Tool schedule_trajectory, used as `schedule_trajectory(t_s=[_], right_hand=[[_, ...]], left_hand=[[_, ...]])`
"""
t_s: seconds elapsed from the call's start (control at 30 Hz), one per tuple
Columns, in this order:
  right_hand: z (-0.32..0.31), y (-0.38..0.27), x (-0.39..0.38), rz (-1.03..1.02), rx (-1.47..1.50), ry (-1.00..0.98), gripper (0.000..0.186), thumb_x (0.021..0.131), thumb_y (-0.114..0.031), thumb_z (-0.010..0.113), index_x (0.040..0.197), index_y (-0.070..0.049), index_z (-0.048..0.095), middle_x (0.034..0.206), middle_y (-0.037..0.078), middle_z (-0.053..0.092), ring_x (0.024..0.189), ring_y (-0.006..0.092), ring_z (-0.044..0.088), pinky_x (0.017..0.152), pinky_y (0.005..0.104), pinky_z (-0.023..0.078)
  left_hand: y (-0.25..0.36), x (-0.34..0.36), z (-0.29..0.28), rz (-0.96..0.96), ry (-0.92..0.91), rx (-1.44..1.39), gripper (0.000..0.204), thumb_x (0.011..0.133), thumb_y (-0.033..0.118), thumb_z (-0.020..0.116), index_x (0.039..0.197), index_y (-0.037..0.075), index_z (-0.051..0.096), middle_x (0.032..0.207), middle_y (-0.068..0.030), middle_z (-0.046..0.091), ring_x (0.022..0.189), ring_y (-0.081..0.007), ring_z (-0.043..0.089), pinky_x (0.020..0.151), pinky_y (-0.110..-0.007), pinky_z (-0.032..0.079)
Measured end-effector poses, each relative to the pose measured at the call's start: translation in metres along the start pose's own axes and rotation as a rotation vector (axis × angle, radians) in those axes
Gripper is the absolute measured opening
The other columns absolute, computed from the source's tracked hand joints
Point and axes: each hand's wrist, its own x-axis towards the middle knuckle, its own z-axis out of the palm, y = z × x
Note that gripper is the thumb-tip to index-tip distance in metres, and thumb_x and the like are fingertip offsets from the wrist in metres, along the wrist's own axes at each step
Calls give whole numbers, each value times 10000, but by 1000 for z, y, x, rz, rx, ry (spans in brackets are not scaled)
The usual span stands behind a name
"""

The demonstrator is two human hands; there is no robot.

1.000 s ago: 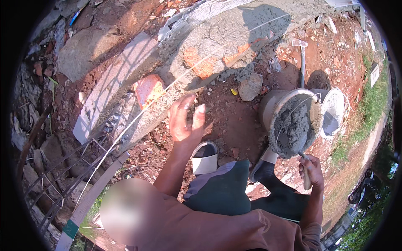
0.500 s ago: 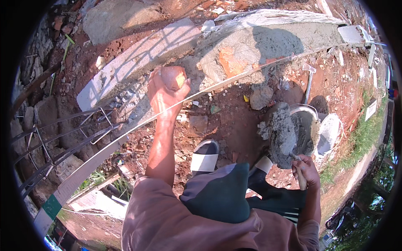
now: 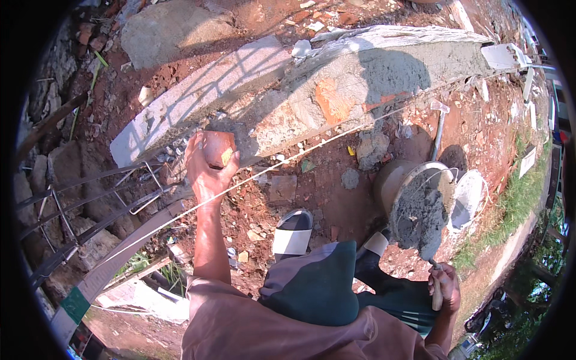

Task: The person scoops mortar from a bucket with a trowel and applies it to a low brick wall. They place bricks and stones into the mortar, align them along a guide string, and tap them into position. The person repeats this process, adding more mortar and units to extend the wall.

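Reddish-orange brick, one blocky chunk [image 3: 219, 147], sits in the left hand [image 3: 207, 177], fingers wrapped down one side and thumb on the other. Can't tell if its underside touches anything. The right hand [image 3: 445, 288] has its fingers closed around one trowel with a pale wooden handle [image 3: 437, 295], its blade piled with wet grey mortar [image 3: 429, 237].

Just beyond that hand are two buckets: one round beige bucket [image 3: 387, 183] with mortar inside, one whitish bucket [image 3: 471, 198] beside it. Farther past them, one pale-headed hammer [image 3: 440, 135].

One taut white string [image 3: 312, 147] crosses at the left wrist. Two black sandals with white straps [image 3: 292, 241] between the hands. Left of the left hand, one dark steel rebar cage [image 3: 60, 210].
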Motion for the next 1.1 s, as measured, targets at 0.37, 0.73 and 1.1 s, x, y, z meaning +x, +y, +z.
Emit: schedule_trajectory(t_s=[0.37,0.73,1.1], right_hand=[[159,-125,46,-525,-268,-332,221,811,-101,615,996,20,605,731,36,581,619,74,540,565,234,438],[238,-137,29,-548,-618,-290,439,923,-310,514,1120,83,527,904,285,624,889,451,608,787,459,478],[261,-152,37,-297,-297,-642,387,967,-381,477,1046,-15,575,694,27,545,501,108,545,480,258,415]], left_hand=[[-8,2,2,-3,-56,45,853,640,461,779,1278,-25,491,1330,-276,446,1226,-417,453,1027,-480,370],[-10,-1,-5,-9,-87,29,843,667,484,752,1286,-18,479,1335,-263,439,1232,-409,437,1035,-475,355],[-9,0,-3,29,-51,1,830,652,427,788,1277,-25,481,1323,-263,450,1215,-408,452,1024,-473,370]])
